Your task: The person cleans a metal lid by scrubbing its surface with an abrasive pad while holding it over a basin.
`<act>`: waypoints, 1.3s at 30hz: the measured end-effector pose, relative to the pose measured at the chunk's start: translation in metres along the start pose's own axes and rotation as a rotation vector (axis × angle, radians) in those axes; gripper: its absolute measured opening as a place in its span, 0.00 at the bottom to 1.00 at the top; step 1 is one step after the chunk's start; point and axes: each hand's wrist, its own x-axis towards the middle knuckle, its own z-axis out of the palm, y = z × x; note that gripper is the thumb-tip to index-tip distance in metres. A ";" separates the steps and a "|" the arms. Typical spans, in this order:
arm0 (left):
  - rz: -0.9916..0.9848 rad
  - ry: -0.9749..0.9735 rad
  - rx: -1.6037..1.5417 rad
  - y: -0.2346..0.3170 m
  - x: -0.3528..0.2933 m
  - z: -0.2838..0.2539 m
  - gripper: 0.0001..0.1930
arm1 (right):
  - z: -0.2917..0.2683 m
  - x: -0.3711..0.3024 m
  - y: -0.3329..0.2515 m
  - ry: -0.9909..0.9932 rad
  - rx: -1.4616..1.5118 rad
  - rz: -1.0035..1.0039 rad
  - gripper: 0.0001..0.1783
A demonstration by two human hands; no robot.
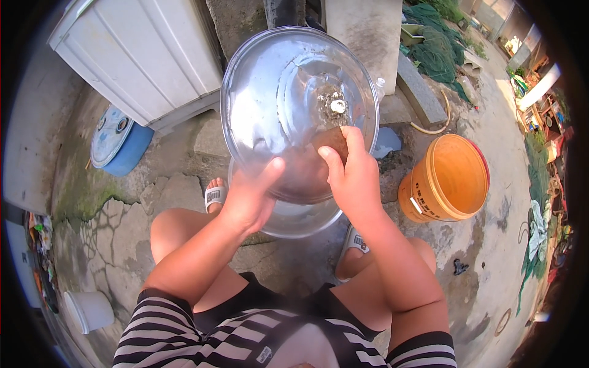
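Note:
A large, round, shiny metal basin or lid (pixel 257 92) is tilted in front of me, with pale and dark residue (pixel 337 105) near its middle. My left hand (pixel 250 197) grips its near left edge, thumb on the upper face and the other fingers mostly hidden. Inside the near right rim, my right hand (pixel 353 168) is bent against the metal. Between its thumb and forefinger shows a brown patch (pixel 331 142); I cannot tell whether it is a held thing or a reflection. A second metal basin (pixel 300 219) sits beneath, mostly covered.
An orange bucket (pixel 423 184) stands to the right on cracked concrete. On the left are a blue drum (pixel 132 153) and a white ribbed cabinet (pixel 138 55). A white bucket (pixel 92 310) is at lower left. Beyond a stone block (pixel 420 92) lies green netting (pixel 432 46).

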 end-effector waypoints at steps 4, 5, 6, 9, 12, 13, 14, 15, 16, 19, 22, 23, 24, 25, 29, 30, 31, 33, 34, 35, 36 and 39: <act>-0.008 0.022 0.020 -0.003 0.000 -0.001 0.19 | 0.000 -0.001 -0.001 0.049 -0.132 -0.152 0.22; 0.009 0.037 0.026 -0.005 0.000 -0.004 0.19 | -0.003 0.001 -0.004 -0.010 -0.084 -0.047 0.22; 0.026 0.051 0.032 -0.007 0.000 -0.006 0.19 | -0.004 0.003 -0.007 -0.068 -0.036 0.057 0.22; 0.059 0.050 0.061 -0.010 0.001 -0.008 0.19 | 0.001 -0.002 -0.004 -0.015 -0.090 -0.008 0.23; 0.071 0.025 0.068 -0.011 0.002 -0.013 0.18 | -0.001 0.000 -0.003 -0.053 -0.043 -0.020 0.23; 0.070 0.023 0.067 -0.007 0.002 -0.008 0.18 | 0.000 0.001 -0.002 -0.052 -0.044 -0.019 0.23; 0.030 -0.011 0.027 -0.001 0.001 0.000 0.28 | 0.001 0.002 0.000 -0.022 -0.029 0.000 0.23; -0.011 -0.045 -0.012 0.002 0.001 0.005 0.40 | 0.001 0.003 0.001 0.008 -0.014 0.019 0.23; -0.009 -0.044 -0.012 0.003 0.001 0.005 0.40 | 0.001 0.002 0.001 0.007 -0.013 0.018 0.23; 0.010 -0.032 0.012 0.002 -0.001 0.002 0.39 | 0.000 0.002 0.000 -0.049 -0.024 0.014 0.23; 0.081 -0.024 0.066 -0.002 0.000 0.001 0.19 | -0.001 0.004 0.002 -0.048 0.000 0.044 0.23; 0.075 -0.032 0.064 0.000 -0.001 0.004 0.18 | 0.000 0.004 0.001 -0.030 0.001 0.035 0.23; 0.070 -0.040 0.063 0.001 -0.001 0.006 0.18 | 0.001 0.003 0.001 -0.012 0.001 0.026 0.23; 0.072 -0.040 0.064 0.000 0.000 0.003 0.18 | 0.001 0.002 0.001 -0.013 0.002 0.024 0.23; 0.017 -0.007 0.050 0.000 0.000 0.000 0.23 | 0.000 0.003 0.000 0.015 -0.130 -0.126 0.23; -0.034 -0.007 0.017 0.001 0.000 0.001 0.30 | -0.001 0.004 -0.001 0.025 -0.118 -0.086 0.22; -0.032 -0.007 0.018 0.002 0.000 0.001 0.30 | 0.000 0.006 -0.002 0.035 -0.105 -0.050 0.22; -0.036 -0.004 0.031 0.004 0.000 0.001 0.29 | 0.001 0.002 -0.002 0.004 -0.126 -0.087 0.22; -0.037 -0.005 0.032 0.003 0.000 0.000 0.29 | 0.002 0.000 -0.002 -0.028 -0.149 -0.121 0.21; -0.029 0.006 0.018 0.002 0.000 -0.002 0.28 | 0.002 0.002 -0.002 -0.027 -0.149 -0.120 0.21; -0.022 0.017 0.004 0.001 0.000 -0.003 0.27 | 0.001 0.006 -0.001 0.003 -0.144 -0.072 0.21; -0.047 0.006 -0.022 0.002 0.001 -0.003 0.26 | 0.002 0.006 -0.004 0.044 -0.158 -0.038 0.22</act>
